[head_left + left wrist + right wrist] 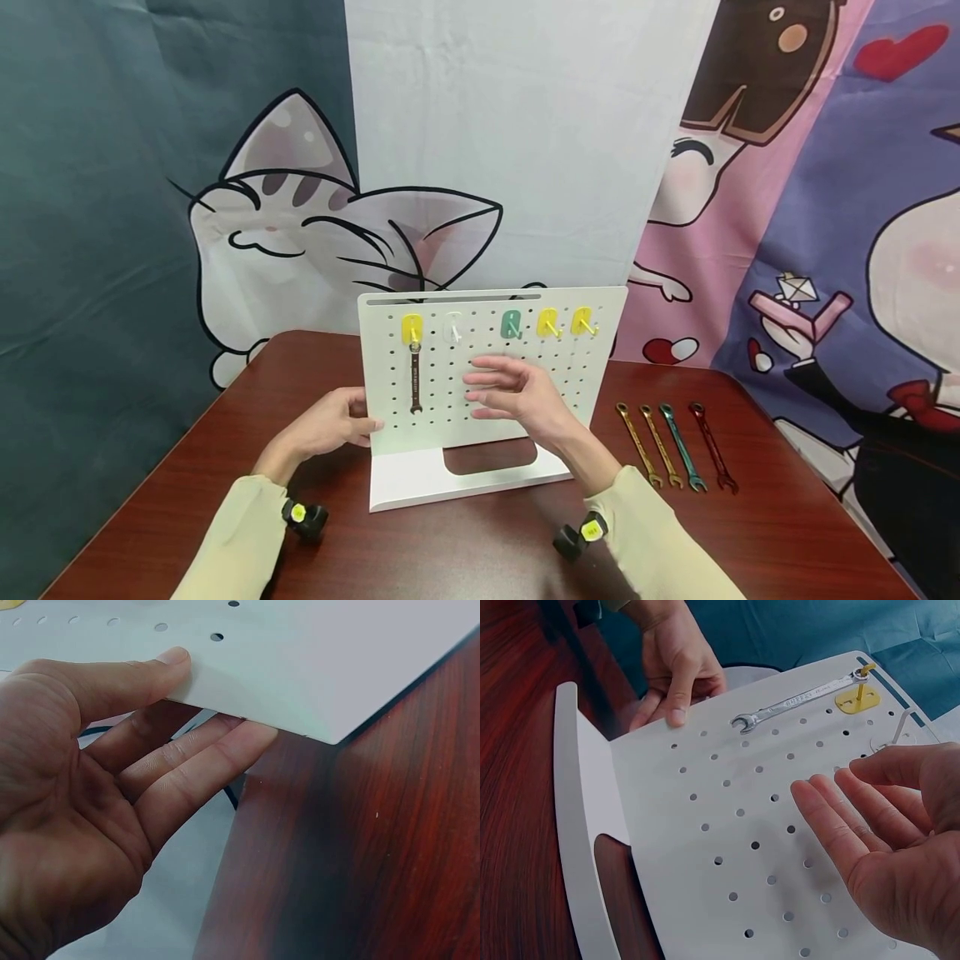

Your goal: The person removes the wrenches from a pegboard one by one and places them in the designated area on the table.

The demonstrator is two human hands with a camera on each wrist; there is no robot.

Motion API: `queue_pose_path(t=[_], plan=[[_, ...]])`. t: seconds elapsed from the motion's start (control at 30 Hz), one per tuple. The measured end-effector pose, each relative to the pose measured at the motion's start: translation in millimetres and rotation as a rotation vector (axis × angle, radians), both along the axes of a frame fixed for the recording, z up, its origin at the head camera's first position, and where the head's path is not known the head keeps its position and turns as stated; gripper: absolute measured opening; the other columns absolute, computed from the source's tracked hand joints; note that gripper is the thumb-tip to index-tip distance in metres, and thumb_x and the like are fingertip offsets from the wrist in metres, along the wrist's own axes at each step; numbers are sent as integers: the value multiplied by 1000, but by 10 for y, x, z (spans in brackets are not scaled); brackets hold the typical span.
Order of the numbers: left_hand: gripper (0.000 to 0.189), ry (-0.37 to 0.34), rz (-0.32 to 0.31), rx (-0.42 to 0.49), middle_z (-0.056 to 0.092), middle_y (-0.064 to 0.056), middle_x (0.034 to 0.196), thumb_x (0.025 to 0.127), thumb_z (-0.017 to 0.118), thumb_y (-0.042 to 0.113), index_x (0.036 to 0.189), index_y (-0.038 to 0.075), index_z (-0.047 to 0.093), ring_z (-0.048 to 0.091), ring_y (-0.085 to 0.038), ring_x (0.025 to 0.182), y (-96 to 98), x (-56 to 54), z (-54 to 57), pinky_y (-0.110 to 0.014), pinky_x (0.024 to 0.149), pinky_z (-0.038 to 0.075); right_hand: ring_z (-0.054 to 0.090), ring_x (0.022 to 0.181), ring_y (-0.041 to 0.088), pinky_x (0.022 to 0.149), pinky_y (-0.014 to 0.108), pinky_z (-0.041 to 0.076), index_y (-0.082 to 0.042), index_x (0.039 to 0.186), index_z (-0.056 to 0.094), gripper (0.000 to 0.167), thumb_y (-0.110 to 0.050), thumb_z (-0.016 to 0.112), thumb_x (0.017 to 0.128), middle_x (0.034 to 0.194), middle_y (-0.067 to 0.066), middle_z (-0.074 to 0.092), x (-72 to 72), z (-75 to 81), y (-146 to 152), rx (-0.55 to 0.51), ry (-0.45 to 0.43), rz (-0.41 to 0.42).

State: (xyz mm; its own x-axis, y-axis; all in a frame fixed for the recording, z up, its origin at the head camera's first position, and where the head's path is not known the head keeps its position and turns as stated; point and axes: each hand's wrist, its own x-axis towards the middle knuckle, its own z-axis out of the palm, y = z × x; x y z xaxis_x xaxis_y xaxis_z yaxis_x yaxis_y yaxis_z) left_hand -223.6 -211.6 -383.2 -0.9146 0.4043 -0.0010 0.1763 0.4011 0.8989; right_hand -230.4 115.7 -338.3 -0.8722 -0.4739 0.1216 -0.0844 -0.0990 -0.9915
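A white pegboard stand (408, 479) stands upright on the table. My left hand (333, 427) grips its left edge, thumb on the front face and fingers behind, as the left wrist view shows up close. A combination wrench (416, 379) hangs by its ring end from the leftmost yellow hook (412, 328). My right hand (528, 398) is held before the middle of the board with fingers extended and nothing in them. In the right wrist view its fingertips point toward the clear hook (892, 741), which carries nothing. Whether they touch the board I cannot tell.
Right of the stand lie two gold wrenches (640, 446), a teal wrench (683, 447) and a dark red wrench (713, 447). A green hook (512, 324) and two yellow hooks (549, 322) sit along the board's top right. A printed cloth (525, 125) hangs behind the table.
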Motion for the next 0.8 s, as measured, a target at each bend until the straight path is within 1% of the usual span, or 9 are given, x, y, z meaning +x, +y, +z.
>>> queue_pose_path(t=[0.1,0.37,0.43,0.67,0.8], plan=[[48,3,-11,5,70,-30,131,98,69,1,144,-9,56,78,-33,100,-6,-4,-2,-48,83,67,70,121,45,95,50,63,5,147,54,53,7,67,97,141,34,62,-4,-4,-12,3,1,3],[47,6,-20,7,70,-30,130,98,69,1,143,-10,56,77,-33,101,-16,-18,-10,-48,83,67,71,121,41,96,50,62,3,148,55,53,7,68,97,141,33,63,7,38,-76,7,7,12],[47,6,-19,9,70,-30,130,98,69,1,143,-10,57,77,-33,102,-17,-20,-10,-48,83,67,70,122,42,96,50,62,3,147,55,53,7,68,97,141,31,64,11,45,-96,11,9,10],[47,2,-24,22,70,-30,130,98,69,0,142,-10,57,77,-33,103,-14,-30,-9,-48,83,67,75,116,31,96,49,62,4,148,54,54,9,66,96,142,32,63,-3,47,-158,7,32,20],[46,1,-26,23,70,-30,130,98,69,0,142,-10,57,77,-33,103,-16,-31,-14,-48,83,66,74,117,33,97,49,62,6,147,54,53,10,66,95,141,33,62,-4,55,-204,-1,38,25]])
